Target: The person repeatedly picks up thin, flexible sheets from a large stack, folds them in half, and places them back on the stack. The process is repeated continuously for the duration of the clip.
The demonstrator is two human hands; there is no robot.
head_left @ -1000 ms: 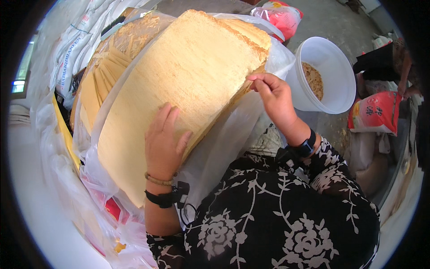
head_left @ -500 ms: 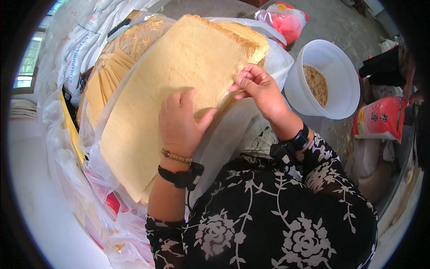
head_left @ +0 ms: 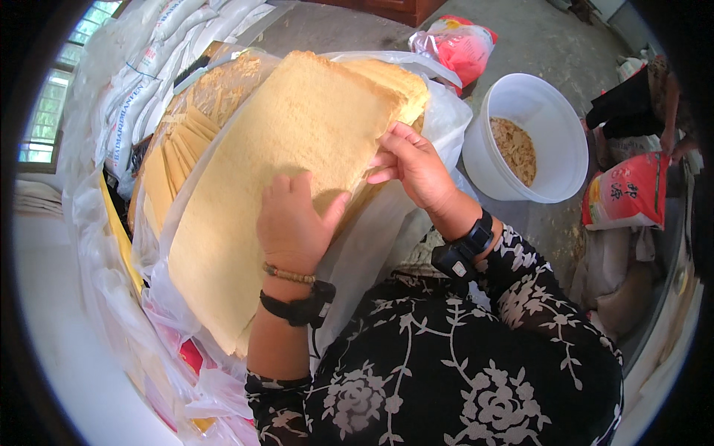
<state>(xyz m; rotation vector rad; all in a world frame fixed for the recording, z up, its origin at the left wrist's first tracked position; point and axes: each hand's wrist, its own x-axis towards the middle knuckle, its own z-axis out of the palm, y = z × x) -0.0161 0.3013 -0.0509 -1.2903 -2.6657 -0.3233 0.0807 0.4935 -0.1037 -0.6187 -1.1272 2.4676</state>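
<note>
A large pale yellow sheet (head_left: pixel 275 171), rough and flat, lies on top of a stack of similar sheets in a clear plastic bag (head_left: pixel 416 201). My left hand (head_left: pixel 294 219) rests flat on the sheet's lower middle, fingers spread a little. My right hand (head_left: pixel 413 163) pinches the sheet's right edge between thumb and fingers. Both wrists wear black bands. Below the top sheet, more yellow sheets (head_left: pixel 182 145) show through the plastic at the left.
A white bucket (head_left: pixel 554 130) with pale flakes at its bottom stands to the right on the concrete floor. A red and pink bag (head_left: pixel 457 44) lies behind it, another red sack (head_left: pixel 628 193) at far right. White sacks (head_left: pixel 149 82) are piled at upper left. Another person (head_left: pixel 654 97) crouches at upper right.
My left hand has slid up the sheet toward the right hand. My right hand has shifted down and left along the sheet's right edge, keeping its pinch.
</note>
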